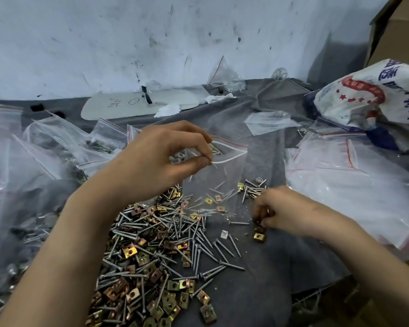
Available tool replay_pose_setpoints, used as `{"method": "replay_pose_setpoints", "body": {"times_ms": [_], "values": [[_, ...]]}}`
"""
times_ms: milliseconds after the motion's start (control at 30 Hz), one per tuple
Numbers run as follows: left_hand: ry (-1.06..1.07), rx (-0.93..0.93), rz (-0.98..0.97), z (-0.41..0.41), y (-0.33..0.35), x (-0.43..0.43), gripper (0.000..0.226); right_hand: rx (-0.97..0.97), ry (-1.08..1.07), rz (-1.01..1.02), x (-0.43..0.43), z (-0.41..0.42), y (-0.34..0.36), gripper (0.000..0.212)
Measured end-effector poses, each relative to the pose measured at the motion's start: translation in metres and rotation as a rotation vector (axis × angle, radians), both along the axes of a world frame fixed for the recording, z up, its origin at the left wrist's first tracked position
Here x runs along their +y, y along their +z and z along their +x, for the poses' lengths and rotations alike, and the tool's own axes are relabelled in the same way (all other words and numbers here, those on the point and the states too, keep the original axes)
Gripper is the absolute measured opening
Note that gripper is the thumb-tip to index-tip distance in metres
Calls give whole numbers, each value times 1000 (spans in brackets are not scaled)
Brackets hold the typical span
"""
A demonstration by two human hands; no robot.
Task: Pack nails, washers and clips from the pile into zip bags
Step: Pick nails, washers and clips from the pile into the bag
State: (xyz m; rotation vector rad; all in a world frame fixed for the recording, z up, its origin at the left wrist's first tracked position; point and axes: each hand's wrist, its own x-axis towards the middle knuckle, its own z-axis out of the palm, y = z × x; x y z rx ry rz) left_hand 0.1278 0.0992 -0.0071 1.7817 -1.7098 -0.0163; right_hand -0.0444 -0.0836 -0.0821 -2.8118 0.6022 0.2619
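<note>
Head view: left hand, frame centre, pinches one lip of the bag mouth, bag hanging over the pile; right hand, lower right, fingers curled round clips. Risk, as I judge it: with one lip held the mouth may sag shut, so clips could miss and scatter on the cloth.
</note>
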Motion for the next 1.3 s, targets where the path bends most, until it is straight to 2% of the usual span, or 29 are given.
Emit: {"method": "replay_pose_setpoints", "body": {"times_ms": [100,300,367,500,567,633,733,800,1000,1133,1200,1300], "values": [[1,21,5,0,0,-1,17,-6,-2,9,-3,0,-4,16],[-24,6,2,-1,-1,-1,9,-120,22,132,-7,0,-2,28],[-25,7,3,-2,-1,-1,11,-263,-56,267,-7,0,7,23],[-19,20,7,-2,-1,-2,6,-759,-201,525,-4,2,36,22],[-28,17,7,-3,-1,-2,6,-986,-164,633,4,5,54,23],[-39,9,14,-5,-1,-2,11,-1076,-65,606,16,8,66,24],[-46,2,24,-6,1,-3,16,-990,30,418,28,14,73,14],[-45,-8,22,-6,1,-3,16,-916,22,301,28,15,72,15],[-34,10,15,-3,0,-2,8,-952,-74,280,22,1,65,25],[-5,27,2,-1,1,0,17,-970,-146,326,14,-7,46,12],[-2,36,-7,0,1,0,16,-813,-179,297,11,-9,32,12],[-1,18,-9,0,1,1,14,-340,-92,141,14,-10,4,7]]}}
